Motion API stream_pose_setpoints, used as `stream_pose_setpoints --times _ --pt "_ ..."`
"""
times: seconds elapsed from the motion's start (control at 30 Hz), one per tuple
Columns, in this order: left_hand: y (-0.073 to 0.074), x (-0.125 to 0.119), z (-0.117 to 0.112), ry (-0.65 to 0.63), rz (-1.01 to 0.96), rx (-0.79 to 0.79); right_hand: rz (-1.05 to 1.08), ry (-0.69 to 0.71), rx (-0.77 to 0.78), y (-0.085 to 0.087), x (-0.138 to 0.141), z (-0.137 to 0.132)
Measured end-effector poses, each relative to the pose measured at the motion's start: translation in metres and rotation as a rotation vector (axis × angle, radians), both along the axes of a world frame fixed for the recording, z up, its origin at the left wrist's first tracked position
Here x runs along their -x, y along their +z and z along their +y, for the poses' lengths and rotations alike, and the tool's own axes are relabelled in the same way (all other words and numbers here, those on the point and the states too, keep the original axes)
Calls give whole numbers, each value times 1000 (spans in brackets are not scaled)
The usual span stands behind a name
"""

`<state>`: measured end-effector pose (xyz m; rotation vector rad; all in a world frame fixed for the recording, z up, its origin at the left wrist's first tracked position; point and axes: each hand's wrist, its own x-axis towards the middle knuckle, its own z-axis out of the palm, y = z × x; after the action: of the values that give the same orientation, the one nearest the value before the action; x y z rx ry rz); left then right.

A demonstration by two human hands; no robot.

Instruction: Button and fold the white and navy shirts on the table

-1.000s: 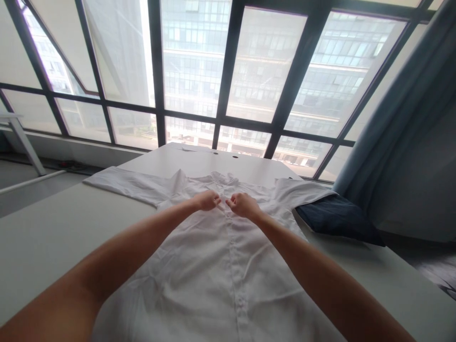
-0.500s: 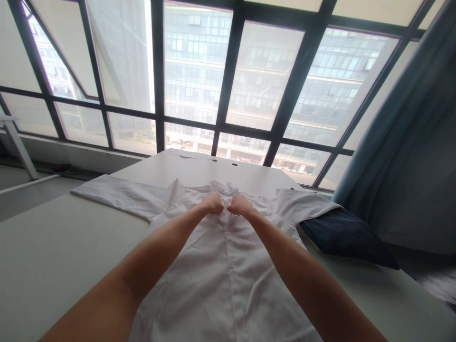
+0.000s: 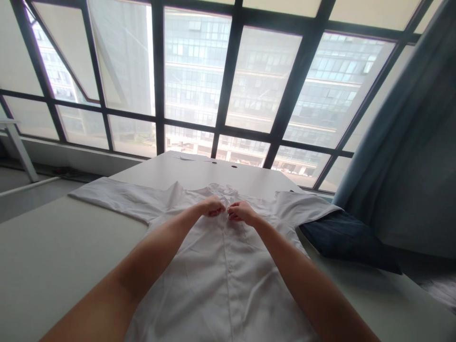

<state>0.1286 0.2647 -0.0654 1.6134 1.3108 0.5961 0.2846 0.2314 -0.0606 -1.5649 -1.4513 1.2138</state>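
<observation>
A white button-up shirt [image 3: 221, 275] lies flat and face up on a pale table [image 3: 53, 247], sleeves spread to both sides, collar at the far end. My left hand [image 3: 211, 207] and my right hand [image 3: 241, 211] meet just below the collar, on either side of the button strip. Both hands have curled fingers pinching the shirt's front edges near the top button. What lies between the fingertips is too small to make out.
A dark blue cloth [image 3: 347, 240] lies at the table's right edge, partly under the shirt's right sleeve. A grey-blue curtain [image 3: 409, 142] hangs on the right. Large dark-framed windows [image 3: 228, 85] stand beyond the table. A white table leg [image 3: 17, 147] shows far left.
Both hands moved up the shirt front toward the collar, came close together, and now sit slightly apart again, still pinching the fabric. The view shifted a little.
</observation>
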Motion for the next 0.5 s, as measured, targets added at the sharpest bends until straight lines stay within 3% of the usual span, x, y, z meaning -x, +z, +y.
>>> stream_pose_setpoints --times 0.3,0.5 --pt "-11 7 -12 0 -137 17 -11 -7 -271 -25 3 -7" --pt "-17 8 -10 -65 -123 -66 -57 2 -322 -30 3 -5"
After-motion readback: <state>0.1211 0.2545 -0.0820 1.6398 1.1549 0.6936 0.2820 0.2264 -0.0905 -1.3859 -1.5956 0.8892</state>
